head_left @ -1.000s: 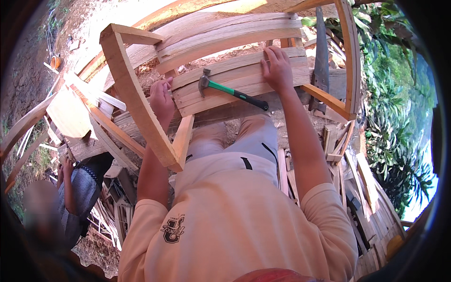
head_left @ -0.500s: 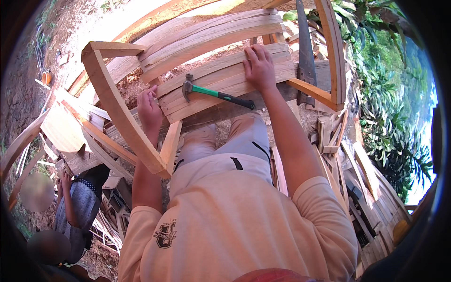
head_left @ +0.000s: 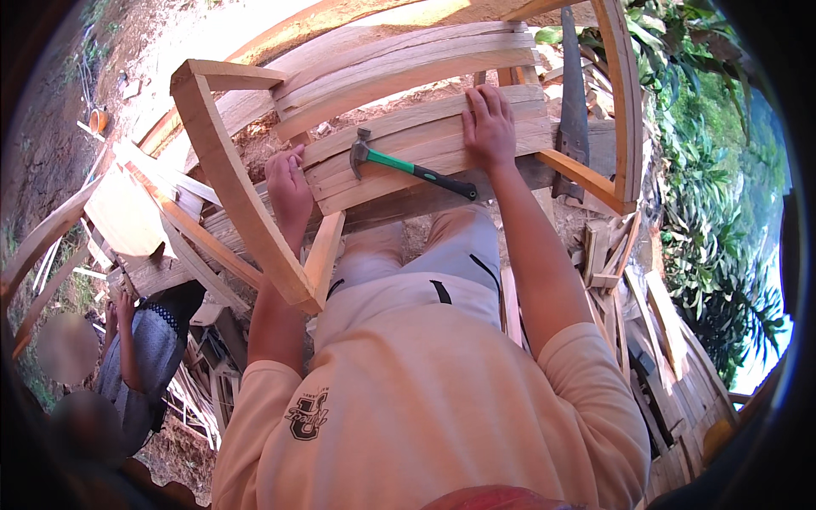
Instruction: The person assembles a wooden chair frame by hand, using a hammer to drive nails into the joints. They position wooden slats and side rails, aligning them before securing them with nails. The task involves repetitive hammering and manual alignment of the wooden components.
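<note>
Pressing the curved wooden slats [head_left: 425,149] with right hand [head_left: 489,127] flat at 12 o'clock and left hand [head_left: 289,187] gripping their end at 10, hammer [head_left: 412,168] idle, frame [head_left: 229,178] looks part-assembled

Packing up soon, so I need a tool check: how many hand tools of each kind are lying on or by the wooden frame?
Hammer: 1
Handsaw: 1
Total: 2

Harsh sunlight from above blows out the upper boards; fisheye bends edges; dark vignette rims everything.
</note>
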